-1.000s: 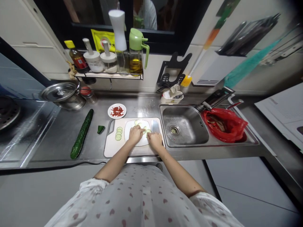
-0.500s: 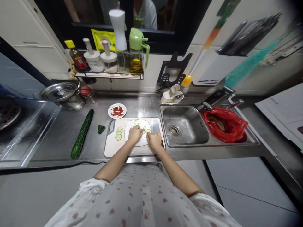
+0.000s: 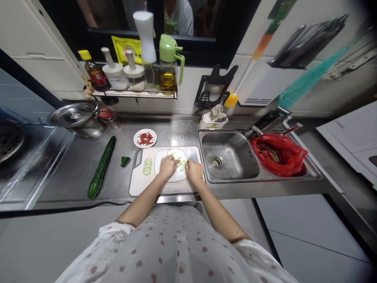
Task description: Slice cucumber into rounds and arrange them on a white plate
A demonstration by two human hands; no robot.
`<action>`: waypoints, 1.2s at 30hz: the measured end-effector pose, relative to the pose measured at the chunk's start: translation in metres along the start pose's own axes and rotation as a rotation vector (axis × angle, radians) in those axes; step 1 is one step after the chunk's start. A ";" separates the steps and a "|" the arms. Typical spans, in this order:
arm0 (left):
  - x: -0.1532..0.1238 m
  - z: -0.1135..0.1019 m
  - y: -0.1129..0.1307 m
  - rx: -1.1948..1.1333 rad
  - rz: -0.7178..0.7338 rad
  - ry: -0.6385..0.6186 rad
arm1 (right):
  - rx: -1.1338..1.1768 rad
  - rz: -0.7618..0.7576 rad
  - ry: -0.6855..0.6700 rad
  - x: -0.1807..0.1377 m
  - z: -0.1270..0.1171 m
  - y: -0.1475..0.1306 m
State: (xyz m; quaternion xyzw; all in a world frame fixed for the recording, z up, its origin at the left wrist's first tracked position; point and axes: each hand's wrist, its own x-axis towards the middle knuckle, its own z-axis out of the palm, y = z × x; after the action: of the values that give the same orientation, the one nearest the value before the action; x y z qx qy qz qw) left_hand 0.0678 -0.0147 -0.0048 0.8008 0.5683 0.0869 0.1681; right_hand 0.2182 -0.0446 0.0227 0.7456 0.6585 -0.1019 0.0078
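My left hand (image 3: pixel 168 166) is over the white plate (image 3: pixel 176 177), fingers bent and thumb pointing right, closed on pale green cucumber slices partly hidden under it. Just right of the plate is my right hand (image 3: pixel 194 171), its fingers curled; whatever it may hold is hidden. Beside its fingertips a few cucumber slices (image 3: pixel 183 165) lie fanned on the plate. Beyond that hand shows the blade of a knife (image 3: pixel 193 153), flat on the cutting board (image 3: pixel 140 183); the handle is covered. A short overlapping row of cucumber slices (image 3: pixel 147 166) rests on the board's left part.
A whole cucumber (image 3: pixel 101 168) and a cut cucumber end (image 3: pixel 125 161) lie on the steel counter at left. Behind the board stands a small plate (image 3: pixel 135 142) of chopped red pieces. To the right are the sink (image 3: pixel 235 157) and a red plastic bag (image 3: pixel 290 157).
My right hand has shifted slightly right, off the cucumber slices and over the knife handle, which showed before. My left hand has stayed almost in place.
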 end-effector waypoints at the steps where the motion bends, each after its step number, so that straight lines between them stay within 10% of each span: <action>1: 0.000 0.000 0.000 0.009 0.001 -0.005 | -0.001 0.005 -0.009 0.001 -0.001 0.000; 36: -0.010 0.008 -0.001 0.002 0.107 0.001 | 0.018 0.014 -0.014 0.004 0.000 0.003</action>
State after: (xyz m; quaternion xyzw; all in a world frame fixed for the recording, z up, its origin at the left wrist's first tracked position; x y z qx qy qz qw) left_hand 0.0664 -0.0250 -0.0116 0.8301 0.5248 0.0958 0.1620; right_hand 0.2211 -0.0408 0.0214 0.7495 0.6523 -0.1131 0.0066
